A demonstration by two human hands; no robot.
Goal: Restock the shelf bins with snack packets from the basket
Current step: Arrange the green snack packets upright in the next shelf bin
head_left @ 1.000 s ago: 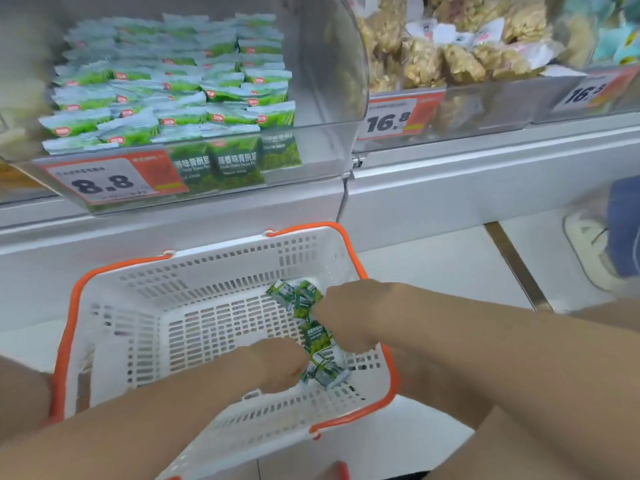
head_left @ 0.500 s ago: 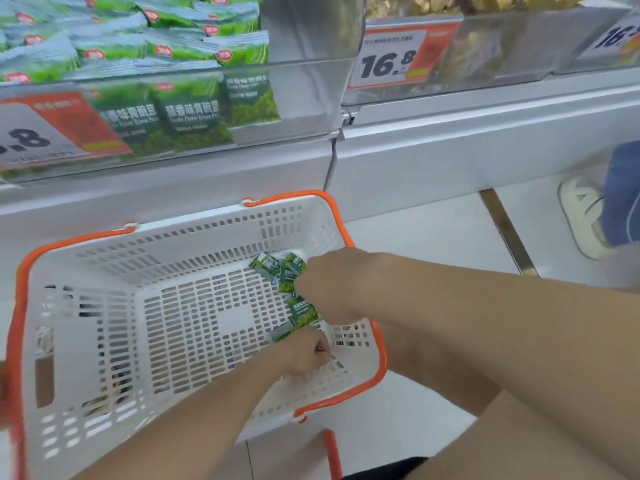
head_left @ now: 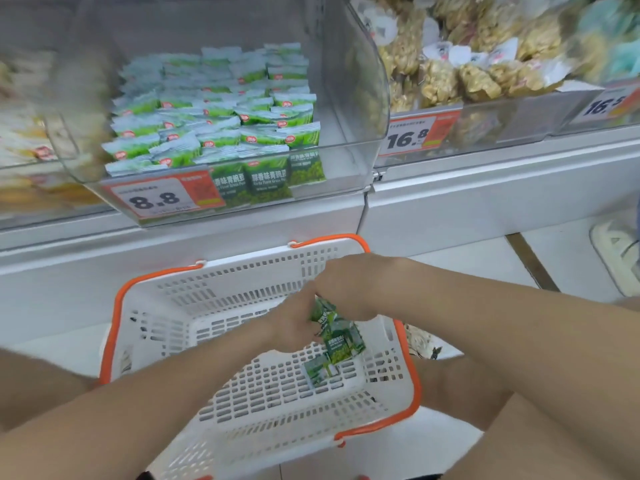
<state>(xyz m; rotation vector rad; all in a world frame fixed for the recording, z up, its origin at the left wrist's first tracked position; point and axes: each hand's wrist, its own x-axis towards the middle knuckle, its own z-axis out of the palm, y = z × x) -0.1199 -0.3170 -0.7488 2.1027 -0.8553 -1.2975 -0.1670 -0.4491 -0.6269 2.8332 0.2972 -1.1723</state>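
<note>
Upper centre: bin [head_left: 360, 98] well stocked with packs [head_left: 214, 133]. Lower centre: basket [head_left: 117, 306] nearly bare. Mid-frame, over it: left hand [head_left: 294, 323] and right hand [head_left: 349, 289] both clutching packets [head_left: 341, 336]; a stray [head_left: 320, 370] lying beneath on basket floor. Likely near done; these few left.

Green packets [head_left: 341, 339] bunched, gripped between left hand [head_left: 294, 323] and right hand [head_left: 349, 289], dangling below the right. Single packet [head_left: 320, 370] flat beneath them on white, orange-rimmed basket [head_left: 277, 410]. Clear bin [head_left: 349, 109] above and beyond hands, part-filled with green-white rows.
</note>
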